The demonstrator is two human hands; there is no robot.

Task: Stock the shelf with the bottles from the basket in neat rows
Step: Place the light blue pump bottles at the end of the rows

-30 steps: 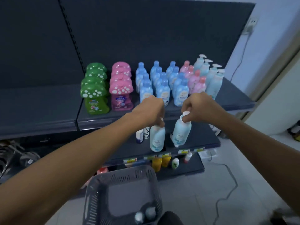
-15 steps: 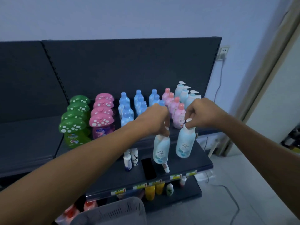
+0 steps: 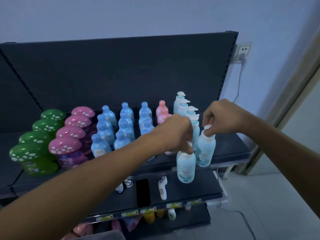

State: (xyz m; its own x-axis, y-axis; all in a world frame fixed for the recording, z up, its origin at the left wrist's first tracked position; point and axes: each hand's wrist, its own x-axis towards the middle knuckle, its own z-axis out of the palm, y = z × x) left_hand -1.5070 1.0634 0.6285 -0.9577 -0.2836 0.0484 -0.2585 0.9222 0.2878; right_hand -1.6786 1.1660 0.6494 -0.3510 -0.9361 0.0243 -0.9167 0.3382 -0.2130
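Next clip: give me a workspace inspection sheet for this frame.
Surface: dark top shelf, bare at its right end.
Job's things: left pump bottle and right pump bottle held by their tops beside the pump-bottle row; green mushroom bottles, pink mushroom bottles, blue bottles stand in rows.
Clutter: black phone, white handheld device on the lower shelf.
Grippers: left hand and right hand each pinch a pump top.
Cables: cord hangs from the wall socket.
Surroundings: pale wall, door frame at right.

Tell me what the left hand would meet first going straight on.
Likely the front pump bottle standing on the shelf, just beyond the left hand and its held bottle; depth unclear.
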